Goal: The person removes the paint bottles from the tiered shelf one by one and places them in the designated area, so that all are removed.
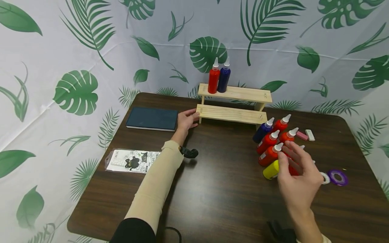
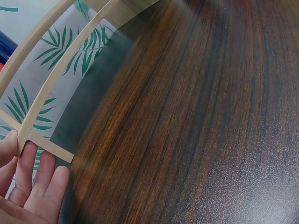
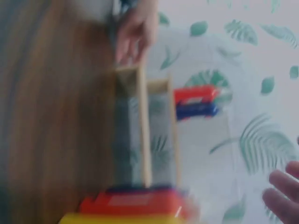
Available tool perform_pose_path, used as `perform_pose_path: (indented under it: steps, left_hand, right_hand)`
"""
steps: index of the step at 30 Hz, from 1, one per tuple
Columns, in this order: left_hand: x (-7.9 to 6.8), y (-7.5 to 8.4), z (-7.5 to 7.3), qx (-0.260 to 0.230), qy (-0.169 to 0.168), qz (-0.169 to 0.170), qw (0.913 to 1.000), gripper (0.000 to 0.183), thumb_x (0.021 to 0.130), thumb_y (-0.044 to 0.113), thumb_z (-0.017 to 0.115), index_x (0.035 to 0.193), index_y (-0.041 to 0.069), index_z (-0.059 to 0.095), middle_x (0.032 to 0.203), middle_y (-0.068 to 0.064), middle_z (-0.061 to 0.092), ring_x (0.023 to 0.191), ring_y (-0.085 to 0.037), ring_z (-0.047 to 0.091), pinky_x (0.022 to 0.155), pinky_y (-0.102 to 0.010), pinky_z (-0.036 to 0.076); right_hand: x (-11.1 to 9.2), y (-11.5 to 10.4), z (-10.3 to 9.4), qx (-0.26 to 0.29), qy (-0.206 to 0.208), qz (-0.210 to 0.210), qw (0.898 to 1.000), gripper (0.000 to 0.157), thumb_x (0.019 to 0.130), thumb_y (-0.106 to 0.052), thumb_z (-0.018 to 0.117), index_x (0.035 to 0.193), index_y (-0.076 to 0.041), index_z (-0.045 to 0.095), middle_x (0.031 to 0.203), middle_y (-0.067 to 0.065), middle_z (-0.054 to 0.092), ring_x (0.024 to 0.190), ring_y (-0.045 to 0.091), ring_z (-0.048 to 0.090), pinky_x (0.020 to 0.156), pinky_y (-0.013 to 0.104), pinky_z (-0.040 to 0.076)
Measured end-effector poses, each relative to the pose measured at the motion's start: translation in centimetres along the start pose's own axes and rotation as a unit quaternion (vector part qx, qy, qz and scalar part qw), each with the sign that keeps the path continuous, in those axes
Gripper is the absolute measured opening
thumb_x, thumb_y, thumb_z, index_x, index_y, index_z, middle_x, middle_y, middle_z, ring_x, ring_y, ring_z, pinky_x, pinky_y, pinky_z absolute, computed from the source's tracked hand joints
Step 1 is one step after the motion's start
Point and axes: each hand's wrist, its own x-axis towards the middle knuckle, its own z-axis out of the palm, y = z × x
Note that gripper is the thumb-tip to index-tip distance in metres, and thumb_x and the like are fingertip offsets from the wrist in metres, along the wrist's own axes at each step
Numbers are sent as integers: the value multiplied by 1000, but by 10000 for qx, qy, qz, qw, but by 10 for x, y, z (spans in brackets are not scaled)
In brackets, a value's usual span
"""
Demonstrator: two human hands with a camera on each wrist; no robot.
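Observation:
At the left end of a two-step wooden shelf, my left hand pinches the lower board, thumb above and fingers below, as the left wrist view shows. A red squeeze bottle and a dark blue bottle stand side by side on the upper board's left part. My right hand, fingers loosely bent and holding nothing, hovers by a cluster of bottles at the right. The cluster has several red bottles, a dark blue bottle and a yellow bottle; my hand hides some of them.
A dark blue book lies left of the shelf, with a packaged cat-print item nearer me. Beyond the bottles are pink and white blocks. A purple tape roll lies right of my right hand. A leaf-print cloth hangs behind the table.

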Motion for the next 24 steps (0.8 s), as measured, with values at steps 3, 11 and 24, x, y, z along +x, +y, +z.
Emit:
perform_pose_path:
  steps: [3,11,24]
  left_hand:
    - [0,1,-1,-7,10,-16,10000,33,89,22,70,120,12,68,110,-8,68,94,-19,69,71,-31,58]
    - [2,1,-5,-34,20,-55,10000,32,89,22,69,120,13,67,112,-8,68,95,-21,68,74,-34,58]
    - [2,-1,0,-22,-35,-32,10000,32,88,22,70,119,13,68,109,-8,69,94,-20,69,75,-35,58]
  right_hand:
    - [12,-12,21,-44,-741,141,9971,43,85,-10,72,126,-17,63,120,1,66,103,11,66,80,15,51]
    - [58,-8,107,289,-2164,710,9733,48,93,-31,62,139,-21,50,136,3,55,117,25,59,90,46,51]
    - [138,34,205,360,-2457,1349,9592,59,99,-29,53,151,-14,29,148,13,40,133,29,43,107,41,39]
